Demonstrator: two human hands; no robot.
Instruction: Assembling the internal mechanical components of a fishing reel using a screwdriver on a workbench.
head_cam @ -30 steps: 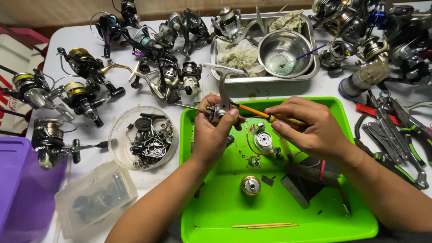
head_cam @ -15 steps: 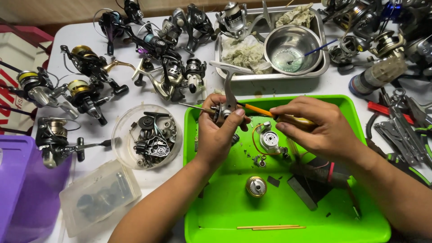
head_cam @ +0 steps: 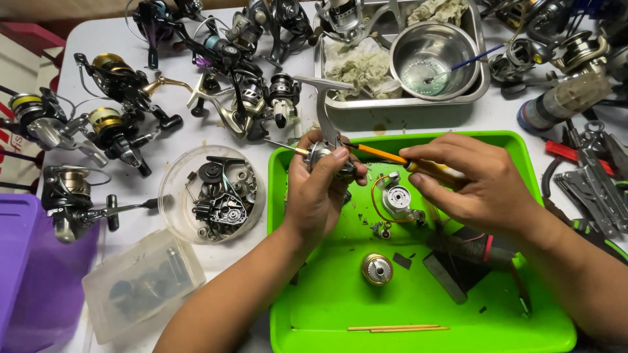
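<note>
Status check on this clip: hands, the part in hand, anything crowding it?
Left hand grips reel body. Right hand holds yellow-handled tool against it. Loose parts crowd the green tray below.

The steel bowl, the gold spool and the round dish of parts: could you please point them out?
steel bowl (head_cam: 451,39): head view, inner wall.
gold spool (head_cam: 377,268): head view, top face.
round dish (head_cam: 171,196): head view, left rim.

White table (head_cam: 196,140) w/ even light (wood-tone strip along top edge).

Glossy green plastic tray (head_cam: 327,307), shiny steel bowl (head_cam: 451,46), rough cloth rag (head_cam: 356,65), brushed metal reel body (head_cam: 324,157), clear plastic dish (head_cam: 171,189).
</note>
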